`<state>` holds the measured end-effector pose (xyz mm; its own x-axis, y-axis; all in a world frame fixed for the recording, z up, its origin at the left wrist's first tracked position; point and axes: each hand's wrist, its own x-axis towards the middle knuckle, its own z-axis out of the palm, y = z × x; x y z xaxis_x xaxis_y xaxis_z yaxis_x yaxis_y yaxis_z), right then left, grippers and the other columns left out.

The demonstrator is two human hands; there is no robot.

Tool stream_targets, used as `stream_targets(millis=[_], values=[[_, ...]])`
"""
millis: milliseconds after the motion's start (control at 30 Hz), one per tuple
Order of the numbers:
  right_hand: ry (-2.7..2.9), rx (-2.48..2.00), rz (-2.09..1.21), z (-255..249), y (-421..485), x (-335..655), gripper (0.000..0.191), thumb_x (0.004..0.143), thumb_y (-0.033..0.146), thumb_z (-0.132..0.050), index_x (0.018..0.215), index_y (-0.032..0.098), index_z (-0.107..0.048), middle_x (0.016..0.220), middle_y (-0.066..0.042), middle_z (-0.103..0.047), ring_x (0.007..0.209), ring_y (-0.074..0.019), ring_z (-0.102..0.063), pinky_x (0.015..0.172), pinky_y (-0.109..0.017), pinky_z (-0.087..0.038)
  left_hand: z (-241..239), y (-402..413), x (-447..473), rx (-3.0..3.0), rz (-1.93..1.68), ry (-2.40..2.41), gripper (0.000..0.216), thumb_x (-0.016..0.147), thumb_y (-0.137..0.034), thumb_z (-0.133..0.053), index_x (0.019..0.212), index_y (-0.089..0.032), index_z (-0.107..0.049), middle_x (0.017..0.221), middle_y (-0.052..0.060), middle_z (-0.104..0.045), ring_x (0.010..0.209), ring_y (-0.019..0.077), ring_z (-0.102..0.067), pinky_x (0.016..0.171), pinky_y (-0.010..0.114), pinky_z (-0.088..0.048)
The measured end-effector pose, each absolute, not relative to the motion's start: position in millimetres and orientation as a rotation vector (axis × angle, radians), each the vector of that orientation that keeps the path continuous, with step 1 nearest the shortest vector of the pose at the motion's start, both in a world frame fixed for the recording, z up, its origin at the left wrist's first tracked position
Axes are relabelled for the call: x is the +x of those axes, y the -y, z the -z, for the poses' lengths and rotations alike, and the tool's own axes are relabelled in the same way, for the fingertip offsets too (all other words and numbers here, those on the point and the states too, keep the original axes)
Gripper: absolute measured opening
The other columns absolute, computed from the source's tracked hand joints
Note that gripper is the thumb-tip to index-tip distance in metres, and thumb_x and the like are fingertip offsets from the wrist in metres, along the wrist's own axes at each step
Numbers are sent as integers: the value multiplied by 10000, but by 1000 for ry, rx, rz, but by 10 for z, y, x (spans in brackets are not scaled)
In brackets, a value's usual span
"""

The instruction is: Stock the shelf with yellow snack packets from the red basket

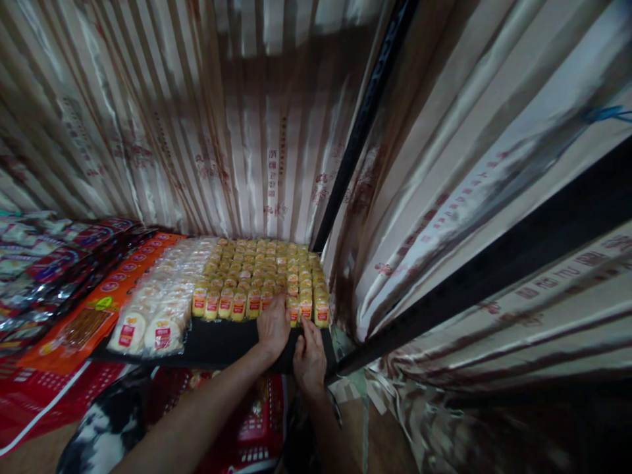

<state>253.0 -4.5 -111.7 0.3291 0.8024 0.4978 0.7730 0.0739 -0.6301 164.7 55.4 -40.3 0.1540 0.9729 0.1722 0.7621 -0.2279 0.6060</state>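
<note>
Rows of small yellow packaged cakes [238, 306] with red labels stand close together on a black shelf [222, 339]. My left hand [274, 328] reaches to the front row, its fingers stretched forward against the packs; the fingertips are dim and partly hidden. Just to its right, my right hand [310, 361] has its fingers extended, the tips at the front of the rightmost packs. Neither hand visibly lifts a pack. Left of the yellow rows lie clear-wrapped white round cakes [162, 334] with red labels.
Orange snack packs [106, 296] and dark shiny packets [54, 283] fill the shelf's left. Red baskets [257, 428] sit below. A black post [360, 131] stands behind at the corner, and a black bar [469, 276] slants at right. Printed curtains [276, 118] hang behind.
</note>
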Motion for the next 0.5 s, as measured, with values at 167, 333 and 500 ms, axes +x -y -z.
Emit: stream_targets(millis=[167, 333, 500], values=[[1420, -1726, -47, 1090, 53, 2508, 442, 855, 207, -309, 1272, 192, -455, 1174, -108, -518, 1096, -197, -496, 907, -370, -439, 465, -554, 1670, 2017, -861, -1622, 335, 825, -151, -410, 1157, -147, -446, 1113, 120, -526, 991, 209, -533, 808, 314, -448], [1407, -1736, -32, 1107, 49, 2495, 434, 860, 221, -305, 1261, 188, -466, 1187, -108, -515, 1118, -198, -484, 916, -365, -432, 592, -513, 1662, 1946, -953, -1447, 282, 824, -123, -393, 1093, -170, -464, 1048, 91, -521, 992, 188, -524, 833, 330, -448], [1411, -1755, -11, 1144, 46, 2499, 437, 855, 212, -291, 1245, 158, -481, 1214, -121, -501, 1137, -203, -466, 930, -375, -422, 678, -459, 1648, 1935, -1002, -1381, 336, 820, -109, -377, 1144, -168, -446, 1094, 102, -501, 954, 178, -532, 847, 341, -455]])
